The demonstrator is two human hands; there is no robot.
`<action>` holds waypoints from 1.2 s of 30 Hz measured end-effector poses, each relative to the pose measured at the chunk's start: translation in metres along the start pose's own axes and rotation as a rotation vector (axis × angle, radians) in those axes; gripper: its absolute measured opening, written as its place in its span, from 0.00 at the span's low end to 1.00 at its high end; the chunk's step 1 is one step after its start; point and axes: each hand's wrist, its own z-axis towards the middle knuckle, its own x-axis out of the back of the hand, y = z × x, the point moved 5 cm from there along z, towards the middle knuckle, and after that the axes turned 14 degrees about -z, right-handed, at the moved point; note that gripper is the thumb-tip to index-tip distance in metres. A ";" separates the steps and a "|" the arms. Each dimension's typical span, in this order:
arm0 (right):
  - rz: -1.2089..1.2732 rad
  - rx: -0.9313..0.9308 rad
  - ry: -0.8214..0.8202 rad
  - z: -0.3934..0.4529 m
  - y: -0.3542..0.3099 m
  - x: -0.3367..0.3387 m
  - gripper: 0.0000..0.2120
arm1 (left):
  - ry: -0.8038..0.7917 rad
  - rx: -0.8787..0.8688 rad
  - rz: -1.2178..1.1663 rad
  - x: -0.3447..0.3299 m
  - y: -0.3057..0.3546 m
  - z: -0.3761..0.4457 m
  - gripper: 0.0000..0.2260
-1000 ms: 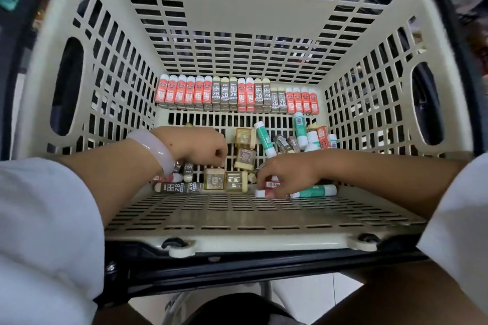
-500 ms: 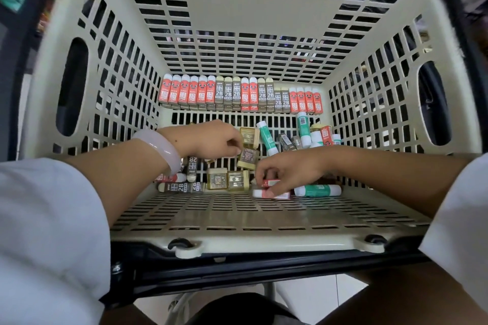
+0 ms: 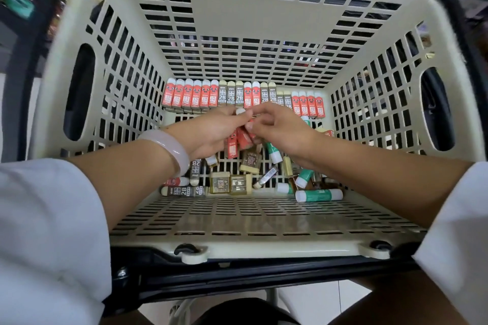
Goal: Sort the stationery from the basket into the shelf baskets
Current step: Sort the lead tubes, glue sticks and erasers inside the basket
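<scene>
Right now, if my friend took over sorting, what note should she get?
Left hand: shut on red erasers, lifted over the pile.
Right hand: pinching the same bunch at its top.
Basket: a neat row of red and 2B erasers stands along the far wall; loose 2B erasers, yellow boxes and green glue sticks lie near the front.
Done: row lined up.
Left: everything to move to the shelf baskets, which are not in view.

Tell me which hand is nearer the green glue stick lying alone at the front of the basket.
Right. The right hand is raised above and behind the green glue stick; the left hand is farther off to its left, holding red erasers.
</scene>
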 end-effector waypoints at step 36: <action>-1.398 0.823 -0.309 -0.003 0.047 -0.021 0.08 | 0.213 -0.104 0.062 0.024 0.012 0.006 0.04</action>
